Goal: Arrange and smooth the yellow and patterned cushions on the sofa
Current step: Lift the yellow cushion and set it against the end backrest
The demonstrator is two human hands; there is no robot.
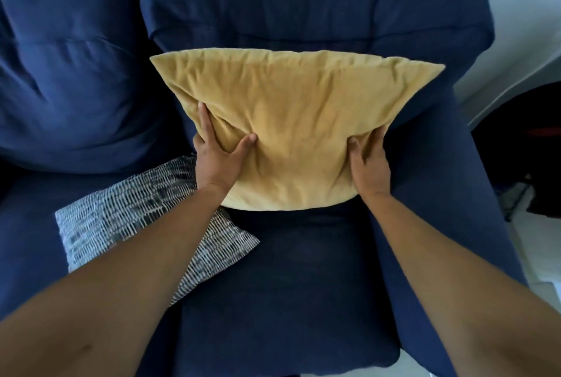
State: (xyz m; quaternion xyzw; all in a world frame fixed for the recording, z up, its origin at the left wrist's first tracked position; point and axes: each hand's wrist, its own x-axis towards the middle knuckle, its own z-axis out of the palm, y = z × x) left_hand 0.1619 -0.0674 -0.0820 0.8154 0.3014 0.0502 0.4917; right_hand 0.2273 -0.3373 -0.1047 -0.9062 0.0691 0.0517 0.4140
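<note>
A yellow cushion (291, 121) stands upright against the back of the dark blue sofa (303, 279), on the right-hand seat. My left hand (218, 155) grips its lower left edge, thumb pressed into the front. My right hand (368, 161) grips the lower right edge the same way. A grey-and-white patterned cushion (127, 218) lies flat on the seat to the left, partly under my left forearm and touching the yellow cushion's lower left corner.
A loose blue back cushion (69, 73) leans at the left. The sofa's right armrest (449, 194) runs beside the yellow cushion. Beyond it, dark objects (522, 149) stand on a pale floor. A white wall lies behind the sofa.
</note>
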